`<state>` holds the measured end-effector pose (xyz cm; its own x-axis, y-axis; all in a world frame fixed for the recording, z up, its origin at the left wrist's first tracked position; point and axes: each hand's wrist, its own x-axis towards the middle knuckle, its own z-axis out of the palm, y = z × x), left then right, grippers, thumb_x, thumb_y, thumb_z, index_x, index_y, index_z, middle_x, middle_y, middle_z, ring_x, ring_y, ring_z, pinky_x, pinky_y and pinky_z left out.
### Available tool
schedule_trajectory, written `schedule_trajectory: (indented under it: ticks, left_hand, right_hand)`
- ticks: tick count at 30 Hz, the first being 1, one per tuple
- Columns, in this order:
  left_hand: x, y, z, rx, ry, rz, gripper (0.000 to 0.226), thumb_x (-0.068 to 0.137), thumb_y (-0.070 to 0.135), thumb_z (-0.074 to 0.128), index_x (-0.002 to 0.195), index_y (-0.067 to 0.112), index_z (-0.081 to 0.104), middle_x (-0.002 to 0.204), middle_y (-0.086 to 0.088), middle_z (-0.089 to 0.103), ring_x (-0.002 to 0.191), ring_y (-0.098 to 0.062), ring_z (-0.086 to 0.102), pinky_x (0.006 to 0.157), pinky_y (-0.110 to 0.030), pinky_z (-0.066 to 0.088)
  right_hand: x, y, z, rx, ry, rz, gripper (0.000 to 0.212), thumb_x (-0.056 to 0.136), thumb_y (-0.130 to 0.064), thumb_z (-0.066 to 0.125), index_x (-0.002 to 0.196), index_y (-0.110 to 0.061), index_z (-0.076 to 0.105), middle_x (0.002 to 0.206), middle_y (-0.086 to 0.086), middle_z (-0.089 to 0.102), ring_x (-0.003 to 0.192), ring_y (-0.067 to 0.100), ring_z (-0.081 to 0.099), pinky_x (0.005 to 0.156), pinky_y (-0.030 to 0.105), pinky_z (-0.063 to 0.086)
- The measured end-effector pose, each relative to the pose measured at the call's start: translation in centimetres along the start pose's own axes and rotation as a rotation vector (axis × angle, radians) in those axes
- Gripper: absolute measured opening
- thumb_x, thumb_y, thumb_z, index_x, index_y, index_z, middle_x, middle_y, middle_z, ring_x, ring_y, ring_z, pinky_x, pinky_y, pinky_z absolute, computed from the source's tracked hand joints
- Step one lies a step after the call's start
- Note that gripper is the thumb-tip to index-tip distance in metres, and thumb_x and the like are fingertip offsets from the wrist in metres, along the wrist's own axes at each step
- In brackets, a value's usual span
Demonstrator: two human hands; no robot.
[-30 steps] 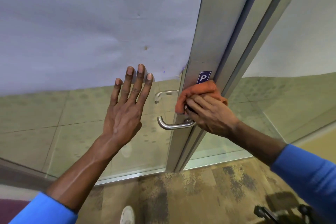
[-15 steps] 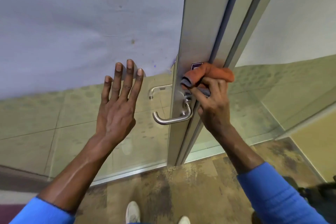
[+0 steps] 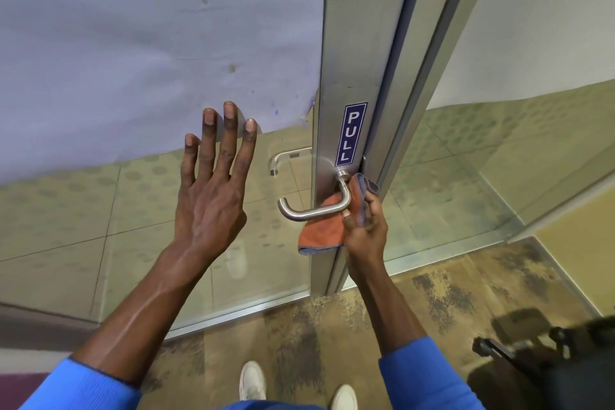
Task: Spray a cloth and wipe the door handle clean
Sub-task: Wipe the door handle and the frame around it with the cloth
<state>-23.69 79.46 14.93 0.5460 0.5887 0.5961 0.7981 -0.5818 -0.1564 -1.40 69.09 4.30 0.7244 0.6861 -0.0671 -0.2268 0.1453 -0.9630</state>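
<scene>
A steel lever door handle (image 3: 312,206) juts from the metal door stile (image 3: 352,60), just below a blue PULL sticker (image 3: 351,134). My right hand (image 3: 364,226) grips an orange cloth (image 3: 321,228) with a grey edge, pressed against the stile behind and below the handle. My left hand (image 3: 213,186) lies flat with fingers spread on the glass door panel (image 3: 83,210), left of the handle. No spray bottle is in view.
A second handle (image 3: 284,158) shows through the glass on the far side. Frosted film (image 3: 149,43) covers the upper glass. Patterned carpet (image 3: 332,326) lies underfoot with my white shoes (image 3: 253,379). A dark wheeled object (image 3: 549,359) sits at the lower right.
My right hand has carried the cloth down from over the PULL sticker to below and behind the handle, uncovering the sticker. My left hand has stayed flat on the glass.
</scene>
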Motion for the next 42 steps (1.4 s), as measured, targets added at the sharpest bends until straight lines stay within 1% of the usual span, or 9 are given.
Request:
schedule_trajectory:
  ticks: [9, 14, 21, 25, 28, 31, 35, 40, 42]
  left_hand:
    - [0.1, 0.6, -0.2, 0.006, 0.016, -0.019, 0.143, 0.064, -0.031, 0.058, 0.184, 0.014, -0.006, 0.188, -0.006, -0.035, 0.174, -0.030, -0.035, 0.142, -0.047, -0.021]
    - [0.0, 0.9, -0.1, -0.011, -0.004, -0.022, 0.143, 0.065, -0.031, 0.056, 0.184, 0.017, -0.006, 0.188, -0.005, -0.034, 0.173, -0.029, -0.037, 0.141, -0.047, -0.022]
    - [0.0, 0.7, -0.1, -0.004, 0.004, -0.028, 0.142, 0.066, -0.031, 0.056, 0.185, 0.017, -0.005, 0.189, -0.005, -0.032, 0.174, -0.029, -0.035, 0.141, -0.046, -0.022]
    - [0.0, 0.6, 0.1, -0.005, 0.006, -0.026, 0.147, 0.063, -0.033, 0.058, 0.185, 0.018, -0.005, 0.190, -0.005, -0.030, 0.175, -0.028, -0.034, 0.142, -0.045, -0.022]
    - [-0.1, 0.5, 0.1, 0.004, 0.009, -0.023, 0.145, 0.063, -0.033, 0.057, 0.185, 0.017, -0.002, 0.191, -0.006, -0.026, 0.176, -0.029, -0.031, 0.142, -0.045, -0.021]
    - [-0.2, 0.3, 0.1, 0.008, 0.009, -0.018, 0.142, 0.064, -0.031, 0.056, 0.186, 0.017, 0.000, 0.193, -0.007, -0.022, 0.177, -0.029, -0.028, 0.143, -0.045, -0.020]
    - [-0.5, -0.1, 0.0, 0.013, -0.006, 0.005, 0.143, 0.063, -0.028, 0.057, 0.186, 0.019, 0.001, 0.194, -0.006, -0.017, 0.179, -0.030, -0.023, 0.144, -0.046, -0.017]
    - [-1.3, -0.7, 0.0, 0.018, -0.032, 0.034, 0.139, 0.064, -0.023, 0.056, 0.186, 0.018, 0.002, 0.195, -0.007, -0.011, 0.180, -0.031, -0.018, 0.145, -0.049, -0.013]
    - [-1.7, -0.9, -0.1, 0.020, -0.042, 0.038, 0.139, 0.064, -0.022, 0.057, 0.186, 0.018, 0.004, 0.195, -0.006, -0.010, 0.180, -0.031, -0.017, 0.145, -0.049, -0.012]
  right_hand:
    - [-0.4, -0.2, 3.2, 0.633, 0.101, 0.360, 0.060, 0.094, 0.024, 0.054, 0.142, -0.010, 0.062, 0.108, 0.004, 0.083, 0.094, 0.022, 0.081, 0.071, 0.037, 0.069]
    - [-0.3, -0.4, 2.4, 0.663, 0.084, 0.450, 0.052, 0.096, 0.022, 0.055, 0.131, -0.015, 0.067, 0.106, 0.010, 0.080, 0.086, 0.022, 0.080, 0.074, 0.037, 0.068]
    - [0.4, -0.1, 2.6, 0.209, 0.209, 0.268, 0.042, 0.084, 0.023, 0.073, 0.104, -0.015, 0.074, 0.094, 0.002, 0.081, 0.084, 0.012, 0.079, 0.073, 0.024, 0.066]
    - [0.5, 0.1, 3.1, -0.035, 0.135, 0.157, 0.046, 0.104, 0.003, 0.049, 0.075, -0.011, 0.081, 0.070, 0.000, 0.074, 0.070, 0.015, 0.074, 0.060, 0.023, 0.062]
    - [0.0, 1.0, 3.4, -0.404, 0.170, -0.015, 0.022, 0.096, 0.006, 0.065, 0.095, -0.014, 0.075, 0.084, -0.005, 0.073, 0.080, 0.009, 0.070, 0.074, 0.016, 0.059]
    - [-1.0, 1.6, 3.4, -0.546, 0.131, -0.157, 0.040, 0.080, 0.005, 0.078, 0.095, -0.031, 0.068, 0.089, -0.009, 0.072, 0.084, -0.006, 0.071, 0.078, 0.011, 0.054]
    - [-1.0, 2.5, 3.1, -0.893, 0.008, -0.269, 0.038, 0.084, 0.009, 0.074, 0.112, -0.016, 0.078, 0.107, 0.004, 0.075, 0.113, 0.026, 0.064, 0.090, 0.040, 0.060]
    - [-1.0, 3.9, 0.0, -1.037, -0.120, -0.233, 0.012, 0.107, -0.033, 0.061, 0.104, -0.028, 0.071, 0.121, -0.004, 0.047, 0.119, 0.019, 0.053, 0.104, 0.046, 0.053]
    - [-1.0, 4.1, -1.7, -0.979, -0.109, -0.217, 0.015, 0.105, -0.023, 0.061, 0.110, -0.032, 0.072, 0.126, -0.005, 0.053, 0.118, 0.026, 0.061, 0.104, 0.045, 0.054]
